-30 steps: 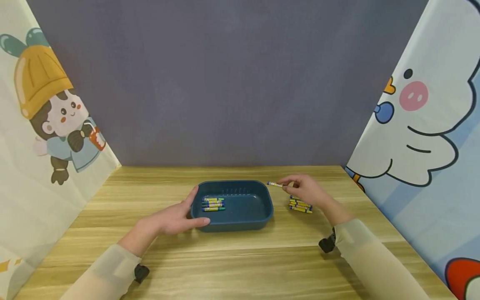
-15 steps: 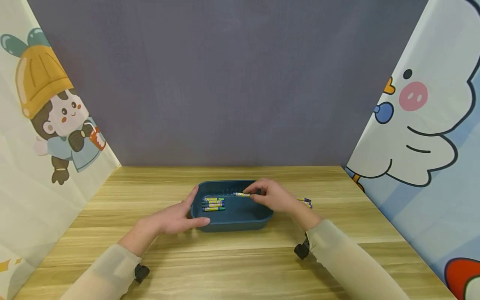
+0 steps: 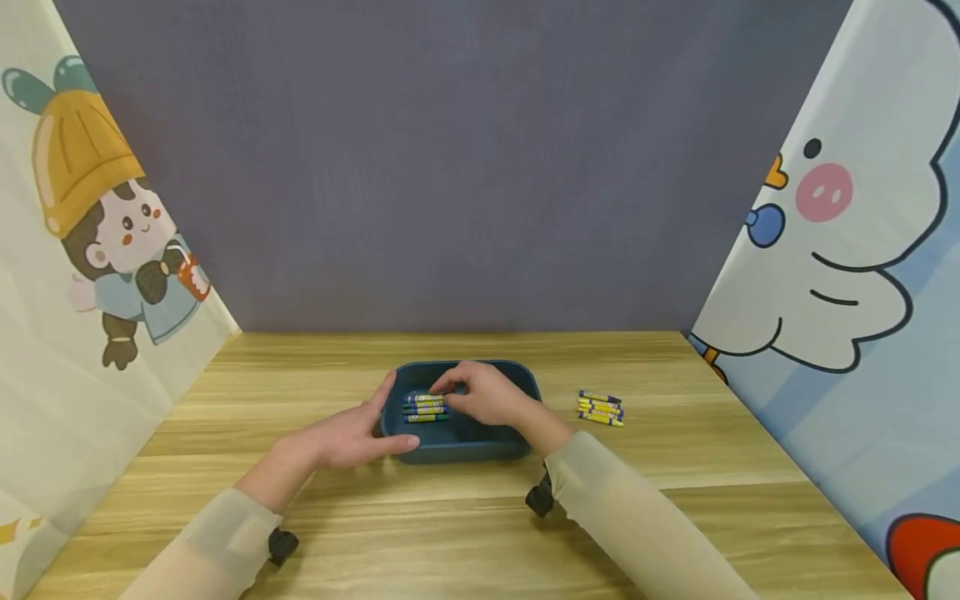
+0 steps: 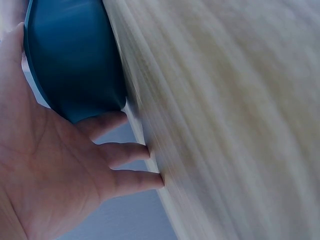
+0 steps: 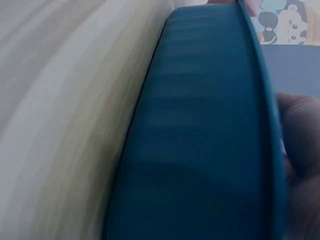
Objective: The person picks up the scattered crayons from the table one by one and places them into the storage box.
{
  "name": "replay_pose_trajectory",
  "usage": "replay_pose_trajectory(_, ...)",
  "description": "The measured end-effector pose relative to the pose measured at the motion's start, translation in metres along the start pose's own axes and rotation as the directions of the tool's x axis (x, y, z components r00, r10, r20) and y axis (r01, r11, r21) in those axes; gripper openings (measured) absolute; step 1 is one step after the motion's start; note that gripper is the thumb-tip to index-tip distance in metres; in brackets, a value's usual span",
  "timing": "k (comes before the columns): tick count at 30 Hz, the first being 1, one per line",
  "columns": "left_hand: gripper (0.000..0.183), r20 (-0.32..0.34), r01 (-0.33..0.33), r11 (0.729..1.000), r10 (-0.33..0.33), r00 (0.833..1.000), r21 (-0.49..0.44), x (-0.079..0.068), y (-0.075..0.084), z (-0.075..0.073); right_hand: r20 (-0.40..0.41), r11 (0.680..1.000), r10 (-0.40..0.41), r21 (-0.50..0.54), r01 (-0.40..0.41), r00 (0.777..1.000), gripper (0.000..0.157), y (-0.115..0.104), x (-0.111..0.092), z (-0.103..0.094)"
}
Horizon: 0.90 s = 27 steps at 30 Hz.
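A dark blue rectangular tray (image 3: 465, 452) stands mid-table, and crayons in yellow wrappers (image 3: 426, 418) lie side by side in its left part. With thumb and fingertips, my right hand (image 3: 491, 396) pinches a crayon (image 3: 429, 398) at the far side of that row. My left hand (image 3: 348, 437) rests against the tray's left end, fingers spread and straight, thumb along the near rim. In the left wrist view, fingertips (image 4: 150, 179) touch the tabletop beside the tray wall (image 4: 75, 55). The tray's side (image 5: 200, 125) hides most of my right hand (image 5: 302, 135) in the right wrist view.
To the right of the tray, several more yellow-wrapped crayons (image 3: 600, 410) lie in a small group on the wooden table (image 3: 420, 533). A grey backdrop (image 3: 465, 167) rises behind the table, with cartoon-printed sheets on both sides.
My right hand has carried a crayon leftward from beside the table group, over the tray's right rim, and down to the row inside. My left hand has stayed at the tray's left end.
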<state>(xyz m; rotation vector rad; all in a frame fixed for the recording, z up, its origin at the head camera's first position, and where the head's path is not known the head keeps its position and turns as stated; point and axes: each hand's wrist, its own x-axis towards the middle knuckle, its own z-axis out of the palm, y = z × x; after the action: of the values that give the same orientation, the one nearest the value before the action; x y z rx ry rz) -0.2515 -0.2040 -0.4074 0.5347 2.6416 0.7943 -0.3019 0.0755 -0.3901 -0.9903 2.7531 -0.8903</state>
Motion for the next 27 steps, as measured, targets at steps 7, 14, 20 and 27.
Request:
replay_pose_trajectory(7, 0.125, -0.004, -0.012, 1.0, 0.012, 1.0, -0.004, 0.001, -0.001, 0.003, -0.035, 0.996, 0.068, -0.061, -0.07, 0.997, 0.023, 0.004, 0.016, 0.011)
replay_pose_trajectory(14, 0.125, -0.007, -0.022, 1.0, 0.022, 1.0, -0.011, 0.002, 0.0, 0.003, -0.085, 0.959, 0.108, -0.253, -0.127, 0.99, 0.024, 0.007, 0.02, 0.026)
replay_pose_trajectory(20, 0.126, -0.009, -0.013, 1.0, 0.013, 1.0, -0.005, 0.001, 0.0, 0.001, -0.139, 0.927, 0.09, -0.352, -0.134, 0.986, 0.024, 0.007, 0.025, 0.032)
replay_pose_trajectory(27, 0.126, -0.015, -0.007, 1.0, 0.007, 1.0, -0.002, 0.001, 0.0, 0.001, -0.089, 0.932, 0.088, -0.345, -0.113, 0.992, 0.029, 0.008, 0.029, 0.033)
